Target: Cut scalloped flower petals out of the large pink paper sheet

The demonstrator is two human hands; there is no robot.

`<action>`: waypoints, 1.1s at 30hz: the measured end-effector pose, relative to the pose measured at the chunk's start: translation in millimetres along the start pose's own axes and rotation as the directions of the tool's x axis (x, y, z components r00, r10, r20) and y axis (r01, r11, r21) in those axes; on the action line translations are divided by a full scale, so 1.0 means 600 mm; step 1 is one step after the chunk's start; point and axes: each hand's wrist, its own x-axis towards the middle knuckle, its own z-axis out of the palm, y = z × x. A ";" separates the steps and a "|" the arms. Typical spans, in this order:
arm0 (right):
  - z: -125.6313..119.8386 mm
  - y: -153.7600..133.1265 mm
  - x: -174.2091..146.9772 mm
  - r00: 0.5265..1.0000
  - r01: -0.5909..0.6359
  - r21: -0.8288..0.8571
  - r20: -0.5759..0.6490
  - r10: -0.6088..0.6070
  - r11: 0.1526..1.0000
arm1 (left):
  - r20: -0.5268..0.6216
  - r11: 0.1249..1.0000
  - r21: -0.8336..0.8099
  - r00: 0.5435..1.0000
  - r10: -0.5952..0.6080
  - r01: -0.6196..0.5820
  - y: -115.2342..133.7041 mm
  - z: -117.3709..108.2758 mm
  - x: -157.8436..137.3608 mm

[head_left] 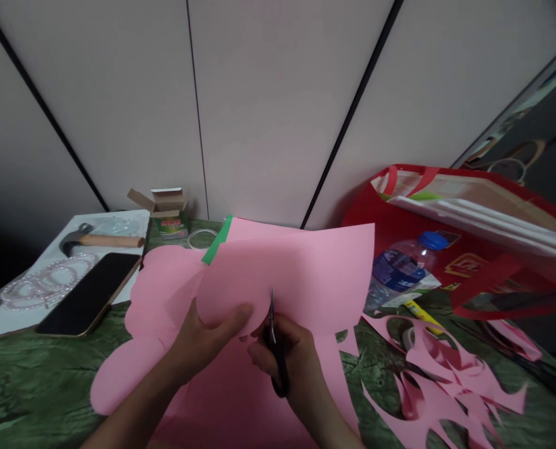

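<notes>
A sheet of pink paper (315, 268) is held up in front of me, its left part cut to a rounded edge. My left hand (212, 333) pinches that rounded part, thumb on the near face and the other fingers hidden behind. In my right hand (292, 349) is a pair of black-handled scissors (274, 349), the blades pointing away from me at the cut in the paper. Beneath lie more pink sheets (240, 399), and to the left are rounded pink cut-outs (126, 374).
On the left, a hammer (105, 240), a bead string (48, 280) and a phone (91, 293) lie by a small open box (170, 215). To the right are a water bottle (399, 268), a red bag (474, 249), a yellow tube (422, 315) and pink paper scraps (446, 386).
</notes>
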 end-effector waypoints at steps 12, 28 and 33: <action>-0.001 0.014 0.006 1.000 -0.014 0.017 -0.014 0.014 1.000 | 0.015 0.999 -0.007 0.999 0.033 -0.033 -0.002 -0.002 0.002; 0.002 0.004 0.002 0.999 -0.025 -0.012 -0.026 0.025 1.000 | 0.043 0.999 0.024 0.999 0.028 -0.029 -0.010 -0.010 0.002; 0.006 -0.007 0.001 0.999 -0.043 -0.016 -0.026 0.042 0.999 | 0.035 0.999 0.036 0.999 0.020 -0.021 -0.012 -0.012 0.005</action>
